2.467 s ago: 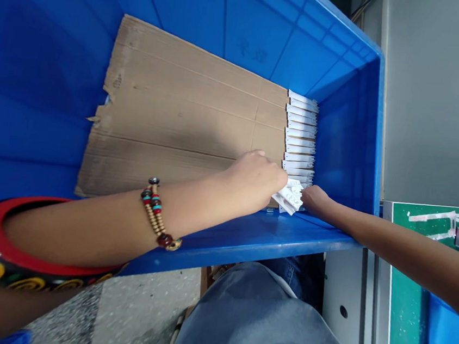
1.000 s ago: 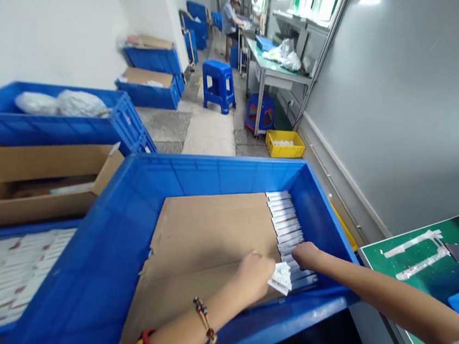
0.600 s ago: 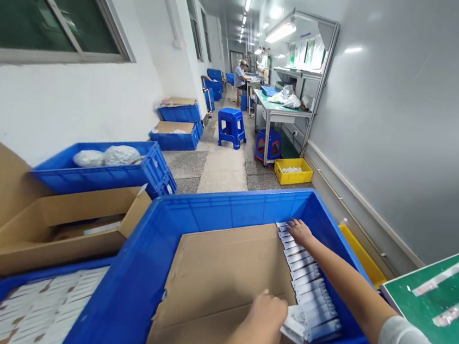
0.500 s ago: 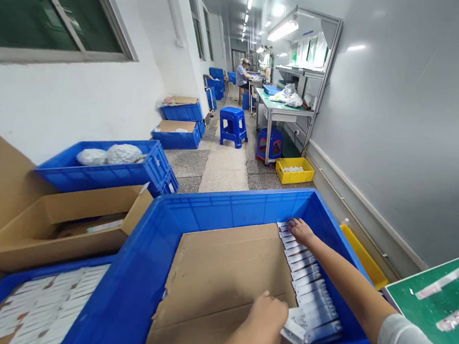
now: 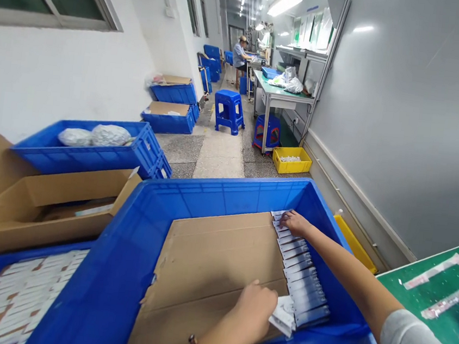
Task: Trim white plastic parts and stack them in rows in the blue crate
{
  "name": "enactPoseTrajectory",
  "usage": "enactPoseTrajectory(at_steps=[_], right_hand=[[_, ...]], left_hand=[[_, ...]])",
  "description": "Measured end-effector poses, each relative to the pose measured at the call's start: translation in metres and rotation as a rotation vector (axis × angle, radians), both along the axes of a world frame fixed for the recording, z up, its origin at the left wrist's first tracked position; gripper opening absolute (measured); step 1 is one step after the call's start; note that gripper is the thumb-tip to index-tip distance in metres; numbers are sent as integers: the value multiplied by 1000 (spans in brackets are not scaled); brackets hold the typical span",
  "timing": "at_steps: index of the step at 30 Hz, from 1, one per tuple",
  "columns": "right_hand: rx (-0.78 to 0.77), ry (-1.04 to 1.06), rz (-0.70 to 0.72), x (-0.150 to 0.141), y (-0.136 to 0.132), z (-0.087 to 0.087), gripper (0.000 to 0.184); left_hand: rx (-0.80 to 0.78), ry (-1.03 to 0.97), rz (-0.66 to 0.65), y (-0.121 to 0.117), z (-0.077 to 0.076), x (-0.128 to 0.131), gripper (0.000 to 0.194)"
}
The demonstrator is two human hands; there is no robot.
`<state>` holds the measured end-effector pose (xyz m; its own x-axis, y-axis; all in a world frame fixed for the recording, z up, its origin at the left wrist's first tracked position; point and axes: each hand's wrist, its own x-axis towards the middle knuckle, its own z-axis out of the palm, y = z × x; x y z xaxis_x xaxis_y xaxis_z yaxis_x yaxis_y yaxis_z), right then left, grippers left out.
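Now: left hand [image 5: 254, 308] closed on small bunch of white packets [image 5: 283, 315], at near end of packet row [image 5: 305, 281] lined up along crate wall. Right hand [image 5: 294, 222] open, fingers resting on row's far end. Row lies beside cardboard sheet [image 5: 220, 258] inside blue plastic crate [image 5: 211, 187]. Down aisle: yellow crate [image 5: 292, 160], blue stool [image 5: 230, 112], seated co-worker [image 5: 240, 52].

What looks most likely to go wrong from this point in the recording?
The row of white packets stands on edge along the wall of the blue crate, so it might topple onto the cardboard sheet if the right hand presses it. The white bundle at the left hand might crease.
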<state>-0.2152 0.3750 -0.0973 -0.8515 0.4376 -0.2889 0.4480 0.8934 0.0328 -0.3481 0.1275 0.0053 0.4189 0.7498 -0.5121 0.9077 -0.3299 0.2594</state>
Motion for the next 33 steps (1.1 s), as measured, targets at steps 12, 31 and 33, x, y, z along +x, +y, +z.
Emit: enactPoseTrajectory(at_steps=[12, 31, 33], right_hand=[[-33, -24, 55, 10, -13, 11, 38], [-39, -131, 47, 34, -50, 10, 34], [-35, -166, 50, 35, -58, 10, 30]], left_hand=[[29, 15, -43, -1, 6, 1, 22], [-7, 70, -13, -4, 12, 0, 36], [-13, 80, -10, -4, 13, 0, 37]])
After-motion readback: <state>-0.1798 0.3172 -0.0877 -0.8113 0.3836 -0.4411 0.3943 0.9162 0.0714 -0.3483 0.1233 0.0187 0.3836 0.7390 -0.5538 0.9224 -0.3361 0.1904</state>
